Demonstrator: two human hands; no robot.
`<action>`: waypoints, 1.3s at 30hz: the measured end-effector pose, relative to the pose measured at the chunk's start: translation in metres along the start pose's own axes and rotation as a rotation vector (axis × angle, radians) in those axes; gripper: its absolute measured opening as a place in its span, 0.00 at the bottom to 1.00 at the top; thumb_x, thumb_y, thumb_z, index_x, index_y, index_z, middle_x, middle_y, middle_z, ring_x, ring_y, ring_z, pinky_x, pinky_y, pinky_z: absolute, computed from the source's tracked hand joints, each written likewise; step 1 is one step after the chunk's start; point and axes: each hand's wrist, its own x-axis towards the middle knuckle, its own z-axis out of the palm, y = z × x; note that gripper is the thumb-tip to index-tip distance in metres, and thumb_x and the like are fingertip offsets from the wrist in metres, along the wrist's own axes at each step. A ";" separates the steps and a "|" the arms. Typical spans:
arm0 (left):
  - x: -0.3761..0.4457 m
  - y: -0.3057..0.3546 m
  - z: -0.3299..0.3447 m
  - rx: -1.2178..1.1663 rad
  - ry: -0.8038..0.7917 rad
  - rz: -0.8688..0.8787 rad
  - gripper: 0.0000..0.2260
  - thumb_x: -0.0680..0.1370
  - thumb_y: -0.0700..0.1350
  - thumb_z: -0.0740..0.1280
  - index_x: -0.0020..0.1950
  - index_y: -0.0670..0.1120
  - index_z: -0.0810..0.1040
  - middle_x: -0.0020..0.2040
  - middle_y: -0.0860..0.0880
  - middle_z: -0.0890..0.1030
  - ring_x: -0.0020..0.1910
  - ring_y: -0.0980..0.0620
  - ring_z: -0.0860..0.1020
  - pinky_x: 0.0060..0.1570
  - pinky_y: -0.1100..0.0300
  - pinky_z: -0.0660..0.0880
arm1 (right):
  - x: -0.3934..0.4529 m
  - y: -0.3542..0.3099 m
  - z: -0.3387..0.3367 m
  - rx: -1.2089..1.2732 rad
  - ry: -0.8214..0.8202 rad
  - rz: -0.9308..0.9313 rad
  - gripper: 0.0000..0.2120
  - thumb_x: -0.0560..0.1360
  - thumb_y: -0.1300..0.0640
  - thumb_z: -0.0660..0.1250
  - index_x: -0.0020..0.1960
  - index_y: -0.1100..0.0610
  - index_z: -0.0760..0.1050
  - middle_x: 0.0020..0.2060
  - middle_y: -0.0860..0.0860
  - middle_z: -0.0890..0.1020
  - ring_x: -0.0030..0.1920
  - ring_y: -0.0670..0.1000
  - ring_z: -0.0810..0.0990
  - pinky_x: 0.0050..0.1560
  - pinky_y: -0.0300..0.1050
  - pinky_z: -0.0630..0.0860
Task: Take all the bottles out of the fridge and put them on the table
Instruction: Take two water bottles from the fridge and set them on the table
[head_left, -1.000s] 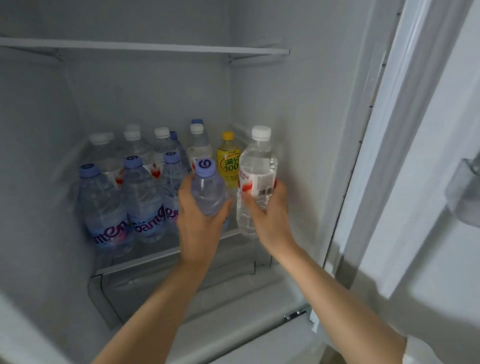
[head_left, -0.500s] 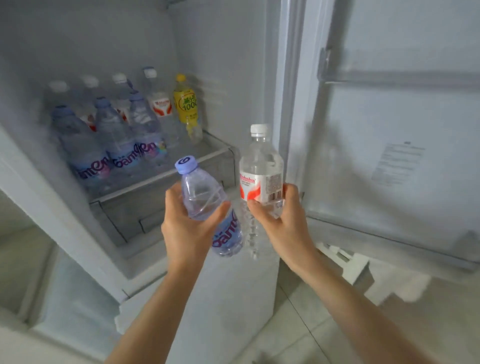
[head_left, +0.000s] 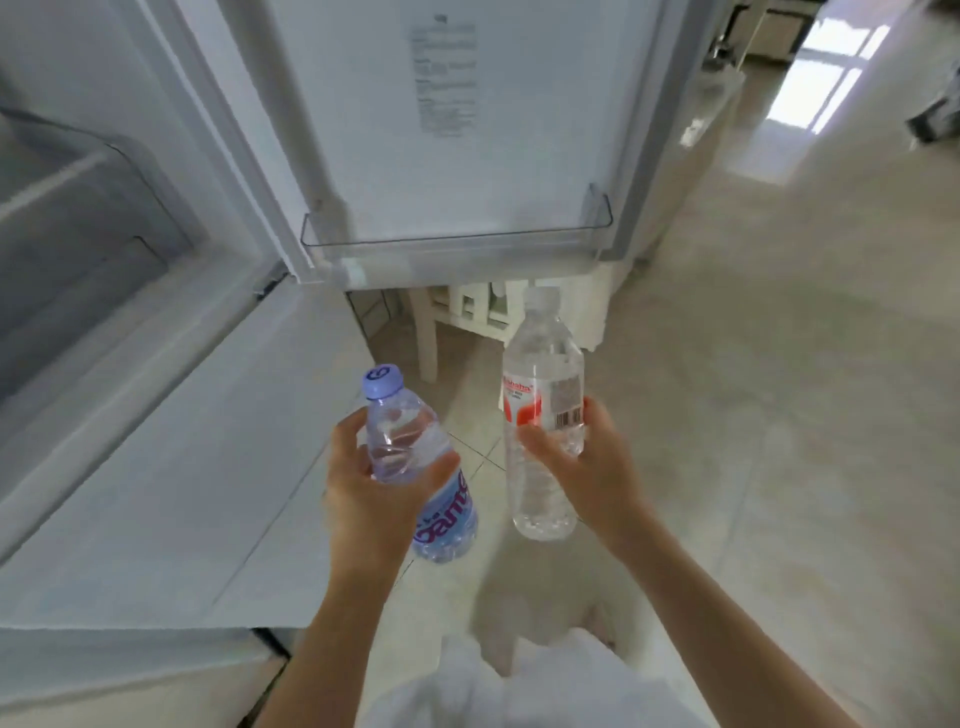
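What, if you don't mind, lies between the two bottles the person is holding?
Nothing. In the head view the purple-capped bottle and the white-capped bottle are held apart, and only the tiled floor shows through the gap.

Blue-capped bottle (head_left: 415, 457): purple label lettering, partly readable "Gante". Clear bottle (head_left: 543, 415): red "ahaha", barcode. Fridge door sticker (head_left: 444, 78): print illegible.

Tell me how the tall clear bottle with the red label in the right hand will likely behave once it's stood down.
The clear bottle looks full of water, so probably heavy for its size. It is tall and slim, so likely to tip if set down crooked. Its ribbed plastic wall may flex under the right hand, and it could be slippery if cold from the fridge.
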 end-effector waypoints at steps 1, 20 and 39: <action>0.001 0.001 0.007 0.017 -0.009 -0.001 0.31 0.61 0.48 0.82 0.60 0.58 0.73 0.50 0.53 0.84 0.45 0.55 0.84 0.47 0.49 0.82 | 0.002 0.004 -0.008 0.003 0.009 0.023 0.22 0.68 0.49 0.74 0.59 0.55 0.74 0.49 0.52 0.82 0.46 0.49 0.83 0.48 0.51 0.81; -0.018 0.064 0.322 0.154 -0.241 0.101 0.33 0.62 0.47 0.82 0.63 0.51 0.71 0.54 0.52 0.82 0.50 0.49 0.82 0.53 0.45 0.80 | 0.084 0.102 -0.278 0.089 0.193 0.261 0.26 0.64 0.52 0.79 0.58 0.54 0.74 0.49 0.51 0.81 0.48 0.50 0.83 0.52 0.52 0.81; 0.202 0.148 0.491 0.159 -0.237 0.189 0.30 0.63 0.49 0.81 0.60 0.53 0.72 0.48 0.60 0.80 0.46 0.66 0.78 0.40 0.79 0.70 | 0.379 0.076 -0.334 -0.046 0.136 0.259 0.22 0.62 0.53 0.79 0.52 0.52 0.74 0.50 0.54 0.80 0.49 0.53 0.81 0.53 0.57 0.79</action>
